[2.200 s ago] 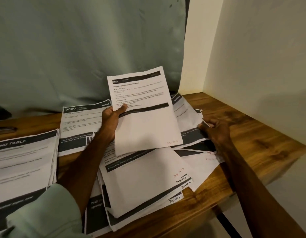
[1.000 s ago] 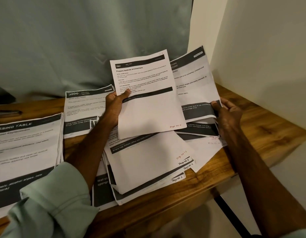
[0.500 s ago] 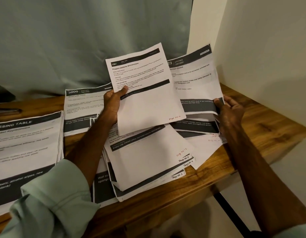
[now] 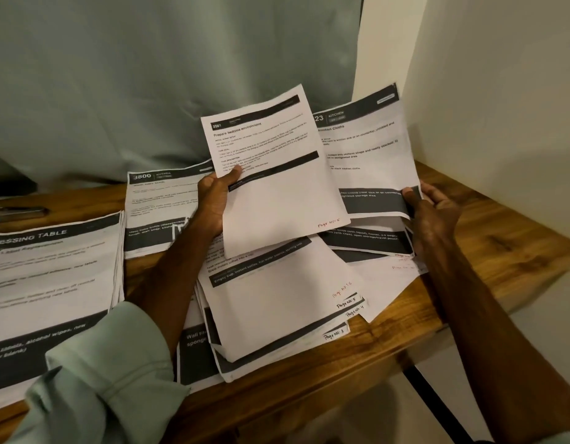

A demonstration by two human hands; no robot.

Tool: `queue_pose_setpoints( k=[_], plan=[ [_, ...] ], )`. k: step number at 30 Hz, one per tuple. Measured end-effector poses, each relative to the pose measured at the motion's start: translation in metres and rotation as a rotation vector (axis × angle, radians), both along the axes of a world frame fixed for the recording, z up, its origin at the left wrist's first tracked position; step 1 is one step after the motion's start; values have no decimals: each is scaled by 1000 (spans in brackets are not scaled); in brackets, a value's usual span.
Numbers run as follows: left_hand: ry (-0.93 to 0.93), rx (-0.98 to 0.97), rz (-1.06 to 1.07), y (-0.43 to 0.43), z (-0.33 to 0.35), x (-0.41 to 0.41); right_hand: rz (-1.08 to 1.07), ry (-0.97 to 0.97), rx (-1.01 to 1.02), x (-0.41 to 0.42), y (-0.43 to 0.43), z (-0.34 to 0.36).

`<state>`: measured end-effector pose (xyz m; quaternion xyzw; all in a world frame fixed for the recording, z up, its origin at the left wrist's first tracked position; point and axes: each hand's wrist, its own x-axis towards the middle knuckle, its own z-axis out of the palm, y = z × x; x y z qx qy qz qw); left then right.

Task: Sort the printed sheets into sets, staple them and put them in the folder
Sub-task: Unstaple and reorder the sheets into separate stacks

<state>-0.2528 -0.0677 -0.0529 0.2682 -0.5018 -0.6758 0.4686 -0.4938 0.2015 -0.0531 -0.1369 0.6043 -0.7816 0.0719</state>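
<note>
Grip: our left hand (image 4: 214,200) pinches bedtime sheet (image 4: 277,187) at its left margin; our right hand (image 4: 432,209) pinches kitchen sheet (image 4: 370,155) by lower right corner. Change: kitchen sheet, flat on loose pile (image 4: 277,299) two seconds back, now raised beside the other. We judge we're comparing pages, still sorting. Pile overhangs table (image 4: 501,225) near edge; bare wood at right corner, wall (image 4: 501,91) close.

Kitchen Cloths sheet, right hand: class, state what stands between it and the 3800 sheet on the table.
The left hand and its raised Prepare bedtime environment sheet, overlapping the left of the Kitchen Cloths sheet.
</note>
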Motion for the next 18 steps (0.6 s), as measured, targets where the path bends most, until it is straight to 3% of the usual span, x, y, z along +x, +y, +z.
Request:
queue_pose_setpoints(
  k=[18],
  plan=[
    [-8,-1,1,0,0,-1,86,24,-6,0,-4,0]
  ],
)
